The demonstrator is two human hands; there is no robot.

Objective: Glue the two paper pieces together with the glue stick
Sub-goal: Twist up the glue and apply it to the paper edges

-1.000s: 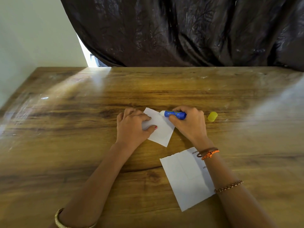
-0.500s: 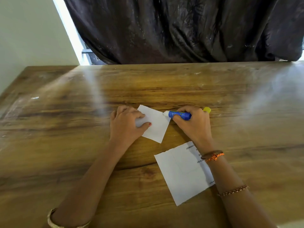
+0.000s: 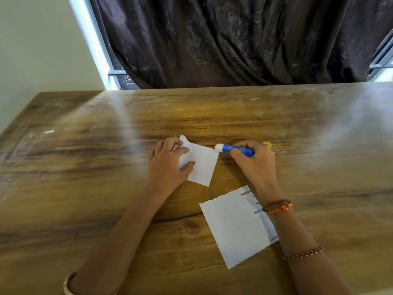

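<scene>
A small white paper piece (image 3: pixel 202 163) lies on the wooden table (image 3: pixel 85 167). My left hand (image 3: pixel 168 165) rests on its left part, fingers bent over the paper's left edge and thumb pressing on top. My right hand (image 3: pixel 255 165) grips a blue glue stick (image 3: pixel 236 150) lying nearly flat, its white tip touching the small paper's upper right corner. A larger white paper piece (image 3: pixel 236 226) with printed text lies nearer to me, partly under my right wrist.
The yellow glue cap (image 3: pixel 267 144) sits on the table just behind my right hand, mostly hidden. A dark curtain (image 3: pixel 234 39) hangs behind the table's far edge. A pale wall stands at the left.
The view shifted, so both hands and papers sit lower and the cap slid behind my right hand. The glue tip stays at the small paper's right corner. Both hands keep their hold.
</scene>
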